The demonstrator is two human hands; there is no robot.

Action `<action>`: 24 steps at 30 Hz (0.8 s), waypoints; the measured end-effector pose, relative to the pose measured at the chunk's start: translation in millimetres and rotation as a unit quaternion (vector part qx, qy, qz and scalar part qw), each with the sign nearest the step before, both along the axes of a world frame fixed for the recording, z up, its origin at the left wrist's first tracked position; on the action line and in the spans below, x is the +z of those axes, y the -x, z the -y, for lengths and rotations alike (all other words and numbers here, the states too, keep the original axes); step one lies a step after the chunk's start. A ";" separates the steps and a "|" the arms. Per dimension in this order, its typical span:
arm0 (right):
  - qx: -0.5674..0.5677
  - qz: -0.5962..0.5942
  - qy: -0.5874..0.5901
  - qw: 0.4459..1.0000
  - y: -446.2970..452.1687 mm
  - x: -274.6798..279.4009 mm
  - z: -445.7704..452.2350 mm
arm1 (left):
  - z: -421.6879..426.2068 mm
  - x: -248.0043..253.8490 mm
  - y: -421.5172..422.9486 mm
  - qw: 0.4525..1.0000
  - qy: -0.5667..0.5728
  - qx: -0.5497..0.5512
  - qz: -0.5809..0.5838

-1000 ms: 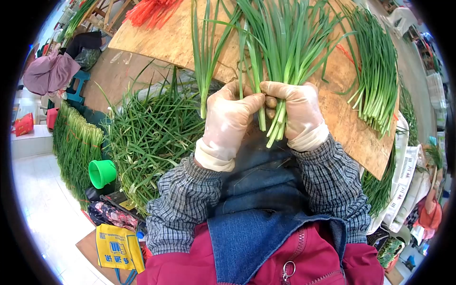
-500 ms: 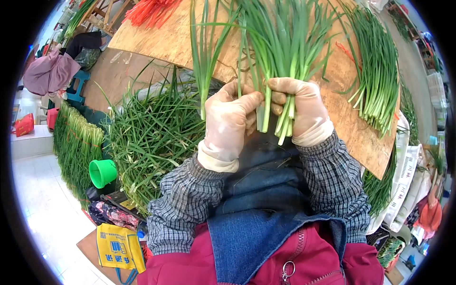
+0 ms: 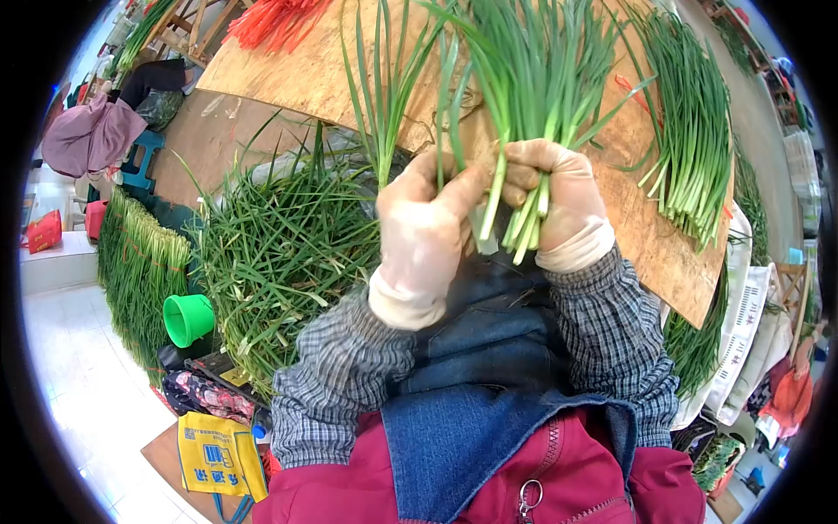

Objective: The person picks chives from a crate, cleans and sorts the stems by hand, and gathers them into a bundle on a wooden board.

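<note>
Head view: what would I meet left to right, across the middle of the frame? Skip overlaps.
Red bag → row of green bundles → heap of loose green leaves → left hand → right hand, holding green stalks → bundle lying on the board's right side.

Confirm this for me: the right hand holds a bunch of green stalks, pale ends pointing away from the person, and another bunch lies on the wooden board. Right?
Not quite: the pale ends point toward the person, as the head view shows. The right hand does hold a bunch of green stalks, and another bunch lies on the wooden board.
</note>
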State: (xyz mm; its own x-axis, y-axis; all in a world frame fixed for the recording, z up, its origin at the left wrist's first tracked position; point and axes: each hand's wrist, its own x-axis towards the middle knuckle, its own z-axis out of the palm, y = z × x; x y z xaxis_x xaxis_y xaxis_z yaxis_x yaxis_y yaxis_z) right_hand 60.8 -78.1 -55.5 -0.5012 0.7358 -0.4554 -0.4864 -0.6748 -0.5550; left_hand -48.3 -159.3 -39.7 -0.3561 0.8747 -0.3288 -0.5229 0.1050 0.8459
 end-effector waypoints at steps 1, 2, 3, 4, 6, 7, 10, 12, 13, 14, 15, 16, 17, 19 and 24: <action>-0.022 -0.008 0.001 1.000 -1.9 -0.2 -3.6 | 6.6 6.1 0.3 1.000 0.003 0.011 -0.029; -0.014 -0.020 0.010 1.000 -5.6 1.6 -7.6 | 14.6 10.8 2.8 0.996 0.019 0.014 -0.083; -0.023 -0.011 0.021 0.999 -7.5 1.8 -10.4 | 27.8 15.2 6.7 0.996 0.004 0.016 -0.084; 0.000 -0.032 0.023 0.999 -11.1 0.6 -13.7 | 43.3 19.8 10.5 0.988 -0.022 0.054 -0.144; 0.005 -0.029 0.017 0.999 -14.3 0.7 -15.8 | 74.0 10.3 32.7 0.956 -0.083 0.180 -0.215; -0.008 -0.006 0.010 1.000 -13.9 2.0 -15.5 | 88.5 2.8 49.0 0.945 -0.132 0.215 -0.210; -0.021 0.016 -0.007 1.000 -11.5 -2.8 -15.5 | 136.7 -23.3 101.1 0.911 0.028 0.326 -0.252; -0.006 -0.012 0.011 1.000 -13.2 -2.0 -15.1 | 164.7 -45.7 134.2 0.872 0.261 0.209 -0.359; -0.014 0.008 0.011 1.000 -10.8 3.0 -12.9 | 164.9 -51.7 141.5 0.836 0.355 0.116 -0.401; -0.024 0.026 0.009 0.999 -7.2 8.6 -9.7 | 165.7 -58.5 141.2 0.726 0.404 0.021 -0.557; -0.035 0.048 0.010 0.998 -5.3 11.4 -7.2 | 164.6 -67.1 135.4 0.580 0.435 -0.078 -0.684; 0.055 -0.043 0.020 0.997 -16.0 -4.8 -18.4 | 142.0 -53.3 119.7 0.644 0.411 -0.059 -0.643; 0.032 -0.028 0.018 0.999 -14.3 -2.7 -16.7 | 124.3 -51.4 106.3 0.732 0.288 0.001 -0.617; -0.013 -0.002 0.012 1.000 -6.9 4.6 -12.3 | 87.9 -55.6 90.1 0.827 0.064 -0.007 -0.559; 0.016 -0.034 0.005 0.999 -9.0 -6.4 -13.2 | 4.2 -40.5 69.1 0.988 0.115 -0.025 -0.098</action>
State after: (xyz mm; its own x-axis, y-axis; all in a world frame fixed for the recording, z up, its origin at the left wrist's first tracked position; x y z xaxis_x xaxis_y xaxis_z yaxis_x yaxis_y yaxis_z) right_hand 69.9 -64.9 -62.0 -0.5539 0.7152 -0.4262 -0.5018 -0.6952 -0.5146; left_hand -117.5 -163.4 -80.1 -0.3910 0.8030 -0.4498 -0.3415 0.3273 0.8811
